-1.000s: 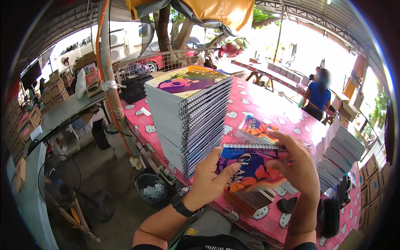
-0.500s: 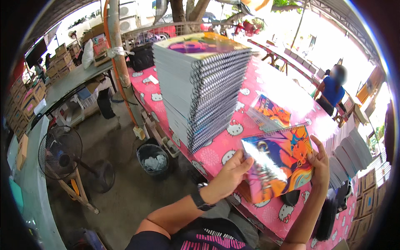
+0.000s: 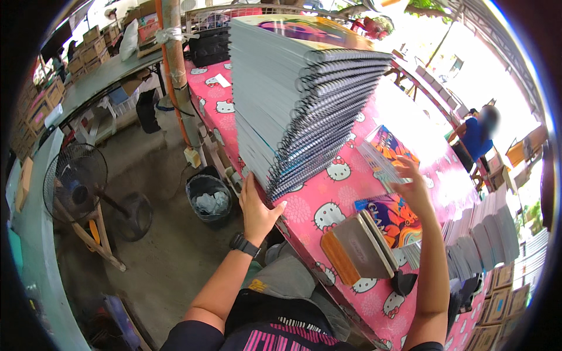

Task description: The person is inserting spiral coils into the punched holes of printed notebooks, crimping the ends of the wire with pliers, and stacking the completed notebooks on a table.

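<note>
Bracing the tall leaning stack of grey spiral-bound notebooks [image 3: 298,99] at the pink patterned table's [image 3: 328,210] near edge, the left hand [image 3: 256,207] presses flat with fingers spread, grasping nothing, best kept firm while the right hand [image 3: 413,190], fingers loosely spread and empty, hovers over the colourful loose notebook [image 3: 383,149] beside it.

Just one head cam, fisheye, looking steeply down from close above the pink table [image 3: 328,205], forearms entering at 6 o'clock.
</note>
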The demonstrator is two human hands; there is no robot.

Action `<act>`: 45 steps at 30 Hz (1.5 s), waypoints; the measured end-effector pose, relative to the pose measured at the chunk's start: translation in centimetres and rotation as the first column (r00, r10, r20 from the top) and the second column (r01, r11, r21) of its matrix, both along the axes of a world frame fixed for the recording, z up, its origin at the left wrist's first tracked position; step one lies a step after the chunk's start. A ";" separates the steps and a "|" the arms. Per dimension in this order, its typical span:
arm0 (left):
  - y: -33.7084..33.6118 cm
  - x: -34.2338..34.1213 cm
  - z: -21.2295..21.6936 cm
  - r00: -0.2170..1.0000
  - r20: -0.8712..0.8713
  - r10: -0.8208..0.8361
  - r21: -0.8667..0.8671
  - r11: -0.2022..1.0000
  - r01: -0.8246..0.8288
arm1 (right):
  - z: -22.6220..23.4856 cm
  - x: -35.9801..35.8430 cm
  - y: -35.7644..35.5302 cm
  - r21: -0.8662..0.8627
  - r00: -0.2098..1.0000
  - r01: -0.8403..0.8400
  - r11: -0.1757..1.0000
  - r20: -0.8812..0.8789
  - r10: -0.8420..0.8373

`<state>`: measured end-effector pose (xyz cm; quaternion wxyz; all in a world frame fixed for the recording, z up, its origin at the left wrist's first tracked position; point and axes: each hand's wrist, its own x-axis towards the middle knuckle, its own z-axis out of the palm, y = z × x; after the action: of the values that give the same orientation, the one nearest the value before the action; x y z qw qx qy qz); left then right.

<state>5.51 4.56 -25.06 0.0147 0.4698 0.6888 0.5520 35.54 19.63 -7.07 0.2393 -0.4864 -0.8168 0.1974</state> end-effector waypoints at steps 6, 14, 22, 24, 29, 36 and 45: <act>1.7 1.7 0.6 0.992 0.122 0.016 -0.046 0.999 -0.011 | -10.7 -4.9 8.0 -0.180 0.939 -0.342 0.922 -0.099 0.329; 1.1 0.3 0.8 0.978 0.209 -0.012 -0.046 0.999 0.022 | -15.0 -7.3 11.5 -0.263 0.928 -0.318 0.911 0.108 0.356; 1.7 -0.5 -0.2 0.979 0.204 -0.028 0.034 0.999 0.021 | -16.8 -6.4 13.8 -0.117 0.922 -0.339 0.933 0.153 0.355; 2.2 -1.2 -0.1 0.983 0.184 -0.023 0.043 0.999 0.016 | -16.9 -6.5 14.3 -0.085 0.918 -0.354 0.931 0.157 0.364; 3.7 -2.9 0.2 0.995 0.097 0.020 -0.022 1.000 -0.018 | -18.0 -6.7 15.6 0.054 0.894 -0.425 0.903 0.178 0.410; 5.8 -6.1 0.3 0.997 0.030 0.072 -0.066 0.995 -0.070 | -13.2 -16.2 14.1 -0.208 0.933 -0.348 0.914 -0.167 0.317; 9.4 -9.5 0.5 0.998 0.008 0.068 -0.063 0.996 -0.068 | -13.4 -19.9 17.9 -0.151 0.891 -0.419 0.895 -0.256 0.374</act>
<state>-4.02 13.94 -24.52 0.0140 0.4427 0.7211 0.5327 15.62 37.53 -20.47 0.2319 -0.3054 -0.8432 0.3769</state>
